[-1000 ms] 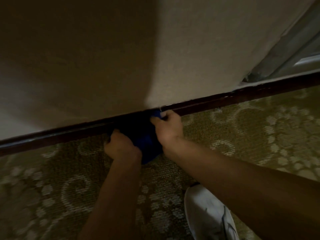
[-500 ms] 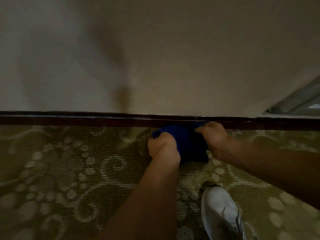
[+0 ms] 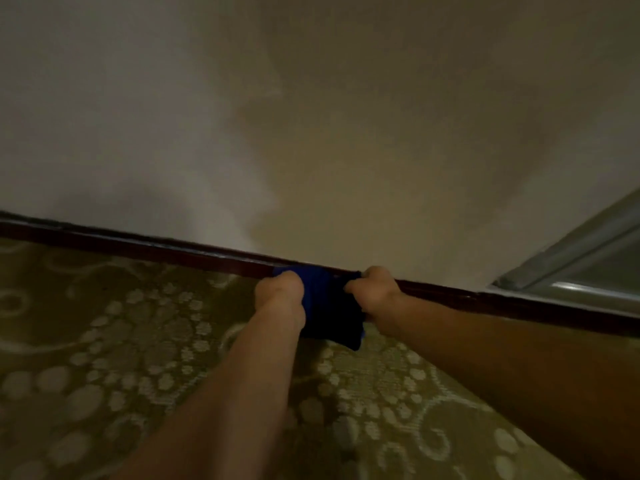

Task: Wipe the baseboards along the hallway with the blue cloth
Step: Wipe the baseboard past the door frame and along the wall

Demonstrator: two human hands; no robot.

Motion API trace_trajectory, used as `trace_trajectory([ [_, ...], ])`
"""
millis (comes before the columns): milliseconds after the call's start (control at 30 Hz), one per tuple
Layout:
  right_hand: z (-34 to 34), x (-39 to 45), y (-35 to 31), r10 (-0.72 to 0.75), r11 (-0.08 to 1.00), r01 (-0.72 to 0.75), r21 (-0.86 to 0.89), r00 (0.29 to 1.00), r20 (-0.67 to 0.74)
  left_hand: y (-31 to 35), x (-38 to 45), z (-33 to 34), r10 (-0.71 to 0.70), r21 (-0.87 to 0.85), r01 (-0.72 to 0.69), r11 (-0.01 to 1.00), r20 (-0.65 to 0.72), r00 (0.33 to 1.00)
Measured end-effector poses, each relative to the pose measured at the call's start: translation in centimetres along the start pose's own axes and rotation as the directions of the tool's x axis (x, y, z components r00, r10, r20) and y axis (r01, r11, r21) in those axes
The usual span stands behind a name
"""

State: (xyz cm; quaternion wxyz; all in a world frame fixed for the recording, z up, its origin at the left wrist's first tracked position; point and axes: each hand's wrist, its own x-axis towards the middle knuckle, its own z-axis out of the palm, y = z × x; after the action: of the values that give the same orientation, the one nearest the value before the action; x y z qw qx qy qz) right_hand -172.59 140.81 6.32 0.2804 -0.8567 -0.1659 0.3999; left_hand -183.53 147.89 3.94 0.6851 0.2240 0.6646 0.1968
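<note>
I am looking down a pale wall [image 3: 346, 133] meeting a patterned carpet [image 3: 104, 341], with the dark baseboard [image 3: 173, 249] running just beyond my fingers. I am stretching the blue cloth [image 3: 325, 306] between both fists so it is lying taut against the trim. The left hand [image 3: 280, 292] and right hand [image 3: 374, 289] are both gripping it, fingers curled closed around its ends.

The dim view is softly blurred. Both bare forearms run out of the bottom edge. Curled fingers of the left hand [image 3: 280, 289] and right hand [image 3: 375, 287] hide parts of the crumpled blue cloth [image 3: 327, 308]. The cloth covers a stretch of the dark reddish-brown wooden baseboard [image 3: 166, 249], which both side edges cut off.
</note>
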Motion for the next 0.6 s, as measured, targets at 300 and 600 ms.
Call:
trace_trajectory([
  [300,2.7,0.6,-1.4,0.085,0.922,-0.159,0.354,0.973,0.217,2.8,-0.7,-7.7,0.296,0.452,-0.296,0.841,0.073,0.952],
  [600,4.0,2.8,1.4,0.214,0.755,-0.290,0.588,0.957,0.198,3.7,1.8,-5.4,0.267,0.717,-0.324,0.618,0.197,0.943],
])
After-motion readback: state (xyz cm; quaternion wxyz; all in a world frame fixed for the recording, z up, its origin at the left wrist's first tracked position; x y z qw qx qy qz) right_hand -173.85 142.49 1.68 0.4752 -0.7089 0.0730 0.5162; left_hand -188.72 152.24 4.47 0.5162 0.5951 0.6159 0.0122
